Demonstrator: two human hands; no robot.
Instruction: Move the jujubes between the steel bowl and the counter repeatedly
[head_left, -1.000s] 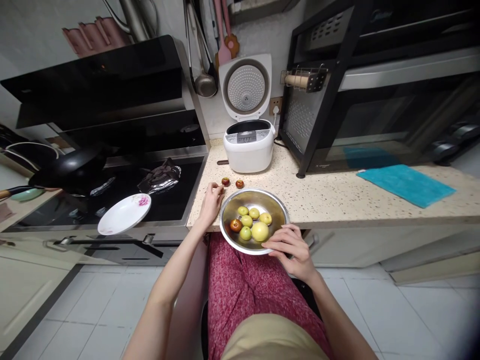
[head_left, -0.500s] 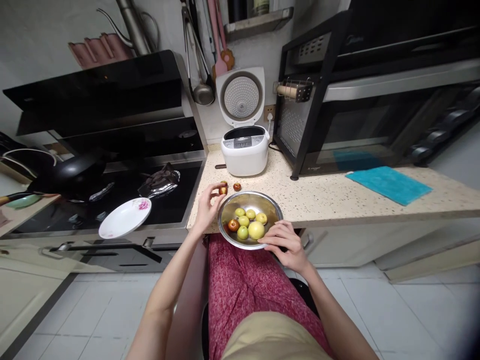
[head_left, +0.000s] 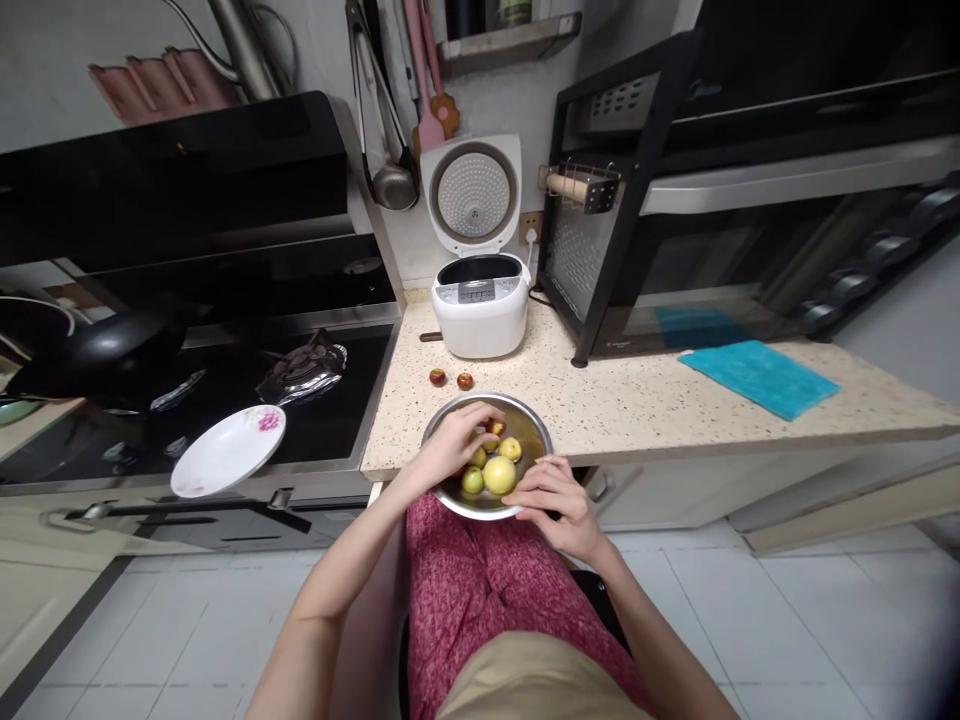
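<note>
A steel bowl [head_left: 531, 418] sits at the counter's front edge over my lap and holds several yellow-green fruits [head_left: 499, 474]. My left hand [head_left: 450, 447] reaches into the bowl from the left, its fingertips pinching a small red-brown fruit [head_left: 494, 428] just above the others. My right hand [head_left: 553, 496] grips the bowl's near right rim. Two more small red fruits [head_left: 437, 377] lie on the speckled counter [head_left: 637, 400] just behind the bowl.
A white rice cooker [head_left: 480, 305] with its lid up stands behind the fruits. A flowered white plate [head_left: 225, 452] rests on the black cooktop's front edge, with a dark pan [head_left: 97, 345] further left. A black rack with an oven [head_left: 675, 200] and a teal cloth [head_left: 757, 378] are on the right.
My left hand picked a small red fruit off the counter and carried it right, into the bowl. My right hand stayed on the rim. The view shifted slightly.
</note>
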